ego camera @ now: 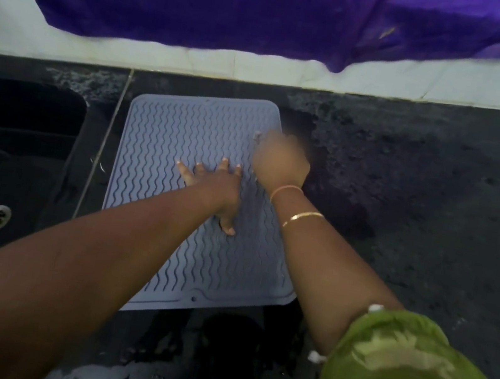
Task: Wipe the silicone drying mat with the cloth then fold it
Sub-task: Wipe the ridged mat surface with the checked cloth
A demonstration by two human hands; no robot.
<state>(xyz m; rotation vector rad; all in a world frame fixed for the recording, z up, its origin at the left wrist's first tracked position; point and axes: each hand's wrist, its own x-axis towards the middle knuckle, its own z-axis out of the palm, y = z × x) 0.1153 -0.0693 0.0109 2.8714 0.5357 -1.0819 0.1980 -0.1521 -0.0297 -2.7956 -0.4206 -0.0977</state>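
While the left hand [214, 185] is pressing flat, fingers splayed, presumably pinning the grey silicone drying mat [164, 142] on the black counter [407, 189] beside the sink [7, 148], the blurred right hand [280, 161] is hovering at its right edge; grip unclear, cloth not discernible.

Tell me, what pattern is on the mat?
Wavy raised lines on the grey-blue silicone drying mat, seen in the head view.
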